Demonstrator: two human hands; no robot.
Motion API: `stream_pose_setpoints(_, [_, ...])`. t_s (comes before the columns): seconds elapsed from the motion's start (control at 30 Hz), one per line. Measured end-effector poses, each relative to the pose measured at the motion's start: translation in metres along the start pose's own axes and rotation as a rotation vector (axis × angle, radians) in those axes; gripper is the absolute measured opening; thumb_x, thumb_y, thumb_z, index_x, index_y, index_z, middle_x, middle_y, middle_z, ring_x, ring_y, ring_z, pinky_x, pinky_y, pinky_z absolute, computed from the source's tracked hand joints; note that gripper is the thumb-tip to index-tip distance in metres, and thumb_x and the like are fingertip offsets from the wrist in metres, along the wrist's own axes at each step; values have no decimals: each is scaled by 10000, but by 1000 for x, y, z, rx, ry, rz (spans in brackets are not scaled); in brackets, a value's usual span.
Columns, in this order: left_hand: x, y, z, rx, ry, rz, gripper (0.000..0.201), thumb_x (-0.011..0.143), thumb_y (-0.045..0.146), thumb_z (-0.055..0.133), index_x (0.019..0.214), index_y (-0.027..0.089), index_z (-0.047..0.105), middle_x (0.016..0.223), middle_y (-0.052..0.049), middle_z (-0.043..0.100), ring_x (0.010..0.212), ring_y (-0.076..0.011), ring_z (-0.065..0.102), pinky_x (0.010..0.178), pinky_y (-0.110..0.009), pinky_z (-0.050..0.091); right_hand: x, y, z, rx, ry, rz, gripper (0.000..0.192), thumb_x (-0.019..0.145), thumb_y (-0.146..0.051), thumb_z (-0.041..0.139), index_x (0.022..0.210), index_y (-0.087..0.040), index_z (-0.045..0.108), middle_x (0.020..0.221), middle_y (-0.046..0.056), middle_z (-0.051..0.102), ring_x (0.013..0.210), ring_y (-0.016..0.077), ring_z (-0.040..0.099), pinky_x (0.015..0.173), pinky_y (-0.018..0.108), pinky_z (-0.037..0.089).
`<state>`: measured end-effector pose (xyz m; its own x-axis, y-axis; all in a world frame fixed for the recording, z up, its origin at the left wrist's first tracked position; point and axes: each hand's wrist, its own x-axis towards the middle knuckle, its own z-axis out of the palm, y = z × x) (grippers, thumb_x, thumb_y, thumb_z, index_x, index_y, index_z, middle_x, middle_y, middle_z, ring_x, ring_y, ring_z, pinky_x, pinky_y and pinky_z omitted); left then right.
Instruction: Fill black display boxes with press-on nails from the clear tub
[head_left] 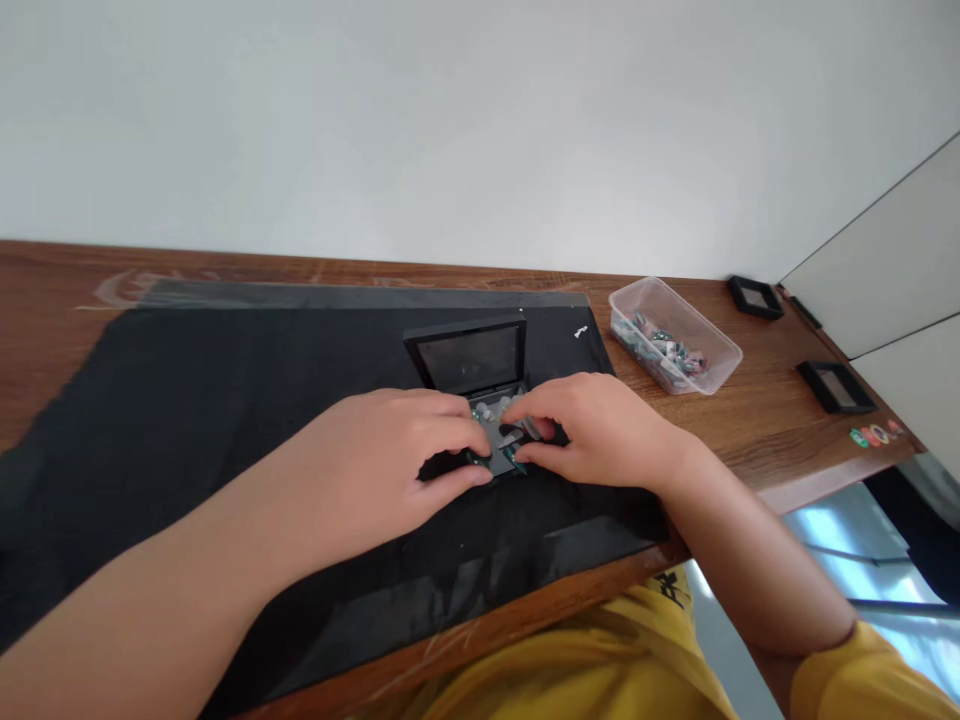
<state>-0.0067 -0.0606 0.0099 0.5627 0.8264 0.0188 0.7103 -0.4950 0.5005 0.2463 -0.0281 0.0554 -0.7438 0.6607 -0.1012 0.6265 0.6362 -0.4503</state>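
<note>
A small black hinged case [471,356] stands open on a black mat [187,400], its lid tilted up toward the wall. My left hand [382,460] rests on the case's left side, fingers curled over its tray. My right hand [592,425] comes in from the right, fingertips pinching small grey and green pieces [504,432] lying in the tray. Both hands meet over the tray and hide most of it.
A clear plastic tub [675,335] of small mixed parts stands right of the mat on the wooden table [750,420]. Two small black square frames [754,296] [835,386] and a few coloured stickers [874,435] lie near the right edge. A white wall runs behind.
</note>
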Motion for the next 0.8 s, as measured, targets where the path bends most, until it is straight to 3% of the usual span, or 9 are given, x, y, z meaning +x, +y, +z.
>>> stream_pose_setpoints(0.4, [-2, 1, -7, -54, -53, 11, 281, 995, 409, 623, 943, 368, 896, 965, -20, 886, 852, -266, 822, 760, -368, 618, -4, 2, 1, 44, 1, -84, 162, 974, -70, 794, 924, -213, 851, 878, 11, 792, 825, 166, 683, 744, 275, 411])
stream_pose_setpoints(0.8, [-9, -3, -11, -76, -81, 26, 359, 1043, 355, 544, 1047, 422, 896, 1118, 10, 893, 969, -263, 845, 863, -358, 651, -1, -3, 3, 18, -52, -81, 96, 1017, -141, 805, 991, -202, 875, 865, 17, 783, 799, 162, 664, 726, 280, 412])
